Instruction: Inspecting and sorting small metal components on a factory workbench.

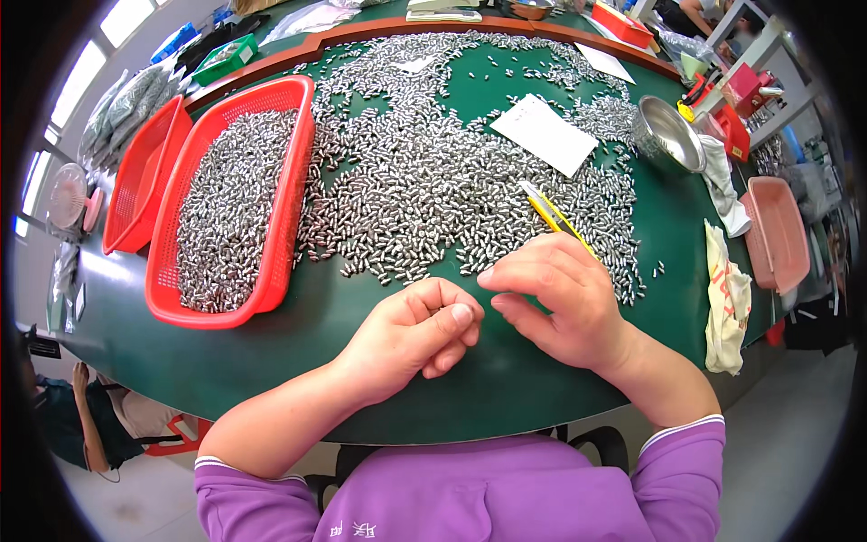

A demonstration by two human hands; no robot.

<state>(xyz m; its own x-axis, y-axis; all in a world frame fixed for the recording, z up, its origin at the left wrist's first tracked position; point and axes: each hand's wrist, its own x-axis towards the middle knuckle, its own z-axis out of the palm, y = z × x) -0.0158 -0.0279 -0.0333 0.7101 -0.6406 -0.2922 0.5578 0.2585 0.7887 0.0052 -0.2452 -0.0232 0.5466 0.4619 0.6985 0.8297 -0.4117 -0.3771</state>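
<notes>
Small bullet-shaped silver metal pieces (406, 190) lie in a wide loose heap over the green table, just beyond my hands. My left hand (420, 330) hovers above the table's near part, its fingers curled in and the thumb pressed on the index finger; whatever is inside is hidden. Close to its right, my right hand (564, 298) is bent toward it, with a gap between thumb and fingers and nothing visible there. A yellow utility knife (553, 213) rests on the heap beyond my right hand, which hides its lower end.
To the left, a red plastic basket (302, 172) holds many more pieces, beside another red basket (135, 194). White paper (546, 135) lies on the heap. A metal bowl (670, 134), a cloth (725, 298) and a pink basin (777, 233) are at right. Another person (90, 415) sits at lower left.
</notes>
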